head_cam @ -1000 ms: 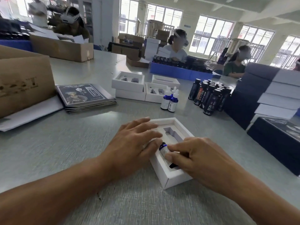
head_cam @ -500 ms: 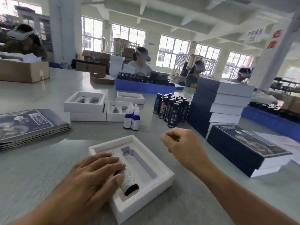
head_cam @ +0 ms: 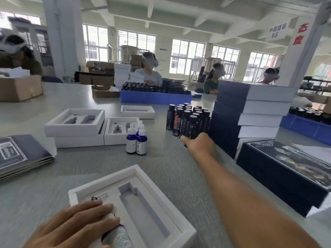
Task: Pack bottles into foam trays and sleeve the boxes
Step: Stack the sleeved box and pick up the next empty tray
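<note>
A white box with a foam tray [head_cam: 179, 221] lies in front of me. A small dropper bottle [head_cam: 117, 237] lies in its left slot, and the long slot [head_cam: 145, 208] beside it is empty. My left hand [head_cam: 75, 228] rests flat on the tray's left side, fingertips on that bottle. My right hand [head_cam: 200, 144] is stretched out to a cluster of black bottles [head_cam: 188, 113] standing further back. Its fingers curl round the lower part of the nearest black bottle [head_cam: 191, 125]. Three blue dropper bottles [head_cam: 137, 142] stand left of the cluster.
Empty foam-tray boxes [head_cam: 75, 122] sit at the back left, flat dark sleeves [head_cam: 18, 154] at the far left. A tall stack of sleeved boxes [head_cam: 250, 111] and a low dark box [head_cam: 286, 169] stand on the right. A blue crate [head_cam: 155, 98] of bottles and other people are across the table.
My right hand left the dropper bottle in the tray, lifted, and reached forward to the black bottles. My left hand stayed on the tray. The view tilted up.
</note>
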Tool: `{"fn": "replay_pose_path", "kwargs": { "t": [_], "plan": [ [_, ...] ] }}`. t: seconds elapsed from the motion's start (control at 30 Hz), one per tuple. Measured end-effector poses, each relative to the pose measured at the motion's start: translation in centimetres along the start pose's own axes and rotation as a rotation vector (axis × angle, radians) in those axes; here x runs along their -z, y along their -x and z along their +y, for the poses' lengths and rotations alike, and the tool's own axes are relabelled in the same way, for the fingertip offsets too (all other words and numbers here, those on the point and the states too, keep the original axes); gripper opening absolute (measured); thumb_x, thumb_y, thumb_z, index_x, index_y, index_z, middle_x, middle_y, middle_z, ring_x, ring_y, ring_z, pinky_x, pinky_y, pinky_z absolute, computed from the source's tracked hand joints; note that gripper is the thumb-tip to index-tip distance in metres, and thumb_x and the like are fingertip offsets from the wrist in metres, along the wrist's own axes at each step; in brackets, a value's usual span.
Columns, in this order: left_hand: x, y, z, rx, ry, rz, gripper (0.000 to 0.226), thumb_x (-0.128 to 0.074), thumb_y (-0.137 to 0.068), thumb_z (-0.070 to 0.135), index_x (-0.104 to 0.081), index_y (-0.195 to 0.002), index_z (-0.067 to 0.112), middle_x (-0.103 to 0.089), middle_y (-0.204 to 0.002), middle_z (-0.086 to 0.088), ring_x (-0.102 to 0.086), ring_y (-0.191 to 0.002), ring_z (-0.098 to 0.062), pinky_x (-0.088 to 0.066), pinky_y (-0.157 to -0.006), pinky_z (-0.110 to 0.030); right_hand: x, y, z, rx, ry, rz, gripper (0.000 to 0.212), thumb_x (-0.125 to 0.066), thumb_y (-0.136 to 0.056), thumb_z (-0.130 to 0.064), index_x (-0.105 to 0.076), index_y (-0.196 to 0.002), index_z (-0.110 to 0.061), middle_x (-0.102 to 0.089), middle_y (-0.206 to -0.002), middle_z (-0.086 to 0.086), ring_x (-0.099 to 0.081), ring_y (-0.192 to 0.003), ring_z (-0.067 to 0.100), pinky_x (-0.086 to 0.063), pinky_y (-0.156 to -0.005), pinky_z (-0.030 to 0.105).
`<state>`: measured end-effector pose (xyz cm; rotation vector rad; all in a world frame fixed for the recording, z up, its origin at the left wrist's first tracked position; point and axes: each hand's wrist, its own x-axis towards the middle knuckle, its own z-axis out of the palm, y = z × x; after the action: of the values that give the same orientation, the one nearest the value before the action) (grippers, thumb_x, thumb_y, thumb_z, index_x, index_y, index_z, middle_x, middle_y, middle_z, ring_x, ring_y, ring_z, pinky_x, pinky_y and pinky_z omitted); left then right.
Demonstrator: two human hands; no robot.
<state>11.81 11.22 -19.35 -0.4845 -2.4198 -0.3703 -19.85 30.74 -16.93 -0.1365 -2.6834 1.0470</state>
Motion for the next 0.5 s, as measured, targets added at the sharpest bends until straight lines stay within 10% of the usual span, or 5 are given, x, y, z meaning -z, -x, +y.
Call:
{"fn": "replay_pose_path", "kwargs": {
  "t": [0.3,0.5],
  "plan": [
    [0.1,0.6,0.2,0.077,-0.033,0.016,0.037,-0.033,-0.099,0.060,-0.061,-0.116,0.043,-0.066,-0.118,0.018,-0.056,-0.113,-0.003,-0.048,-0.085,-0.033,0.1,0.9,-0.1,0.013,0.068,0.045,0.049,-0.069,-0.082,-0.052,-0.066,-0.108,-0.010,-0.069,-0.105,0.010,-0.065,-0.096,0.031,-0.053,-0.076,0.038],
    [1.4,1.1,1.6,0.283,0.082,-0.057,0.050,-0.027,-0.094,0.070,-0.065,-0.117,0.049,-0.059,-0.127,0.030,-0.051,-0.124,-0.001,-0.051,-0.093,-0.047,5.7,9.2,-0.7,0.409,-0.026,-0.110,0.037,-0.065,-0.081,-0.057,-0.068,-0.088,-0.020,-0.072,-0.077,-0.006,-0.068,-0.074,0.012,-0.058,-0.071,0.039]
  ]
}}
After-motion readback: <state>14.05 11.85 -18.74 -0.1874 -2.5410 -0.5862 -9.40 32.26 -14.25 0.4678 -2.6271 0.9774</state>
